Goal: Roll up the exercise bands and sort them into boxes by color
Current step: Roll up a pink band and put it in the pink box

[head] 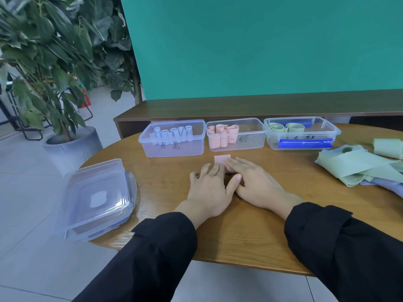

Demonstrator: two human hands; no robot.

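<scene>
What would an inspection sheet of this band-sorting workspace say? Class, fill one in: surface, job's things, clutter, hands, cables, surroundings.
Surface: round wooden table, grain visible.
Job's things: pink band flat under both hands, part rolled; left box holds pale blue rolls; middle box holds pink rolls; right box holds green rolls and something blue; unrolled green bands heaped at the right, a pale purple one beneath.
Clutter: stacked clear lids at the table's left edge.
Hands: left hand and right hand press fingers flat on the pink band.
Cables: nothing seen.
Surroundings: potted plant, teal wall, wooden ledge, tiled floor.
</scene>
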